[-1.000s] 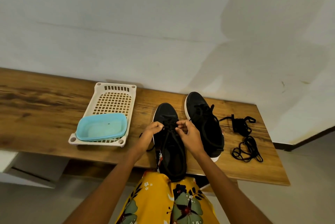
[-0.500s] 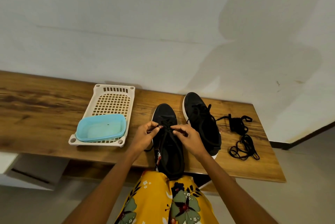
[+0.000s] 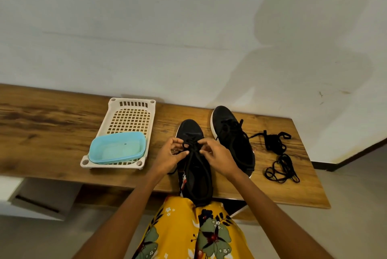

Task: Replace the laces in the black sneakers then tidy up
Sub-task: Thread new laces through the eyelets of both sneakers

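Two black sneakers stand on the wooden table (image 3: 52, 133). The near sneaker (image 3: 196, 179) points away from me, its heel over the table's front edge. My left hand (image 3: 170, 157) and my right hand (image 3: 217, 158) meet over its upper eyelets, each pinching the black lace (image 3: 190, 145) threaded there. The second sneaker (image 3: 232, 137) sits just right of it, laced, untouched. To the right lie a bundled black lace (image 3: 273, 141) and a loose coil of black lace (image 3: 281, 169).
A cream plastic perforated tray (image 3: 129, 118) sits left of the sneakers, with a light blue plastic tub (image 3: 117, 147) resting on its near end. A white wall rises behind the table. My yellow floral skirt (image 3: 194, 233) fills the bottom of the view.
My hands have drawn slightly closer together over the near sneaker's laces, fingers shifting on the lace. The sneakers, tray and loose laces have not moved.
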Tool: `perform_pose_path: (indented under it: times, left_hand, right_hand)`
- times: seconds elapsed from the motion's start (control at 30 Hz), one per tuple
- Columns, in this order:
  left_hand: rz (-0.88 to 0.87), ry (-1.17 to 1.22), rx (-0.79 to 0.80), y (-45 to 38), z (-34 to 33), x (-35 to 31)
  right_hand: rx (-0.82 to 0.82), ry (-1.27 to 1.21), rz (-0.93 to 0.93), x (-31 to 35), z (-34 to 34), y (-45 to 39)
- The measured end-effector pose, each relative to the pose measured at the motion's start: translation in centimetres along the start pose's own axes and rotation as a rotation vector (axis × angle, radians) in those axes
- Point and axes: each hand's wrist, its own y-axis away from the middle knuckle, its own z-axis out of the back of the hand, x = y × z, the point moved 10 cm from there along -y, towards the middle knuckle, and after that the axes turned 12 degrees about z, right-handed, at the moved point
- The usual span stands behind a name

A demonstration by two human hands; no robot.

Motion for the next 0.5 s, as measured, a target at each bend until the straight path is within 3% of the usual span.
perform_pose_path:
  times: [0.23, 0.5]
  left_hand:
    - [-0.014, -0.037, 0.008, 0.1, -0.2, -0.2]
    - [-0.014, -0.024, 0.022, 0.3, -0.5, -0.1]
  right_hand:
    - [-0.011, 0.155, 0.001, 1.0, 0.2, -0.6]
    - [-0.011, -0.056, -0.018, 0.0, 0.0, 1.0]
